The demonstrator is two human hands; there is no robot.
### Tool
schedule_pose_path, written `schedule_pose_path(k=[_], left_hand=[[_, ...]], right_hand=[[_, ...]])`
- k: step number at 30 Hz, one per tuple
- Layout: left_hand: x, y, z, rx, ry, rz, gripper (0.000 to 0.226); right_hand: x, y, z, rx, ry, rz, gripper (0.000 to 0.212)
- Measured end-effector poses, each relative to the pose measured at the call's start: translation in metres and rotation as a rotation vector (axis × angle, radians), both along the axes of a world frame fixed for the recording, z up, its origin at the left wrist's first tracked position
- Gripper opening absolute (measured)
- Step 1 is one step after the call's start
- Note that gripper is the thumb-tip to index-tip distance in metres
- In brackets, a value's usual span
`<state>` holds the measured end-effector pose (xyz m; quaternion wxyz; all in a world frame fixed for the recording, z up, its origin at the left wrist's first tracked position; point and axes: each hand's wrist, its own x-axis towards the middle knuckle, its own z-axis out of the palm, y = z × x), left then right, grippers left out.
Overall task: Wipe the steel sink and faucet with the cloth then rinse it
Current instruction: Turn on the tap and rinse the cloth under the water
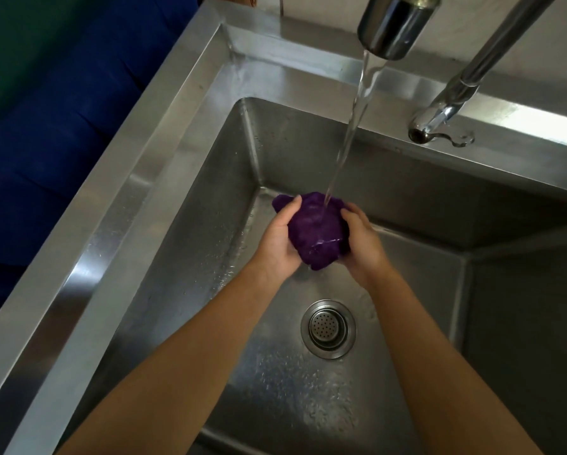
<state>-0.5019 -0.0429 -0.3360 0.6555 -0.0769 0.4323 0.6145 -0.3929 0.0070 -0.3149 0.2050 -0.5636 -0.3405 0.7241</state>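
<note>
Cloth (311, 234) bunched under faucet (395, 24) stream | my left hand (275, 247) grips its 9 o'clock side | my right hand (364, 251) grips 3 o'clock

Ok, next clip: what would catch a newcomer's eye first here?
The purple cloth, bunched between the left hand and right hand at mid-frame over the sink. Water runs onto it from the faucet at the top. The drain sits nearer the camera.

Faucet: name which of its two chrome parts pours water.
The wide spout at top centre; its stream hits the purple cloth. The slim pipe at right pours nothing.
</note>
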Motion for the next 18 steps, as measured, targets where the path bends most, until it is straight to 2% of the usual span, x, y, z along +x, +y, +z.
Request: schedule_pose_path(k=[1,3,6,8,10,14,16,18], left_hand=[[-0.001,0.001,0.001,-0.004,0.021,-0.006,0.053],[-0.004,0.004,-0.003,-0.059,0.130,-0.021,0.050],[-0.004,0.011,-0.015,-0.206,0.464,0.015,0.014],[-0.003,0.015,-0.021,-0.238,0.569,0.047,0.008],[-0.005,0.018,-0.021,-0.204,0.495,-0.001,0.017],[0.001,0.026,-0.008,-0.191,0.259,-0.062,0.044],[0.007,0.028,-0.004,-0.258,0.238,-0.066,0.041],[0.011,0.031,-0.004,-0.337,0.305,-0.080,0.031]], right_hand=[[0.001,0.000,-0.003,-0.023,0.051,0.000,0.042],[0.004,-0.001,-0.006,0.119,-0.066,0.113,0.041],[0.001,-0.007,-0.006,0.482,-0.286,0.251,0.037],[-0.007,-0.017,0.002,0.611,-0.373,0.282,0.029],[-0.022,-0.030,0.013,0.683,-0.484,0.312,0.027],[-0.044,-0.020,0.028,0.802,-0.832,0.407,0.040],[-0.046,-0.001,0.025,0.763,-0.929,0.484,0.044],[-0.043,0.013,0.017,0.681,-0.925,0.532,0.044]])
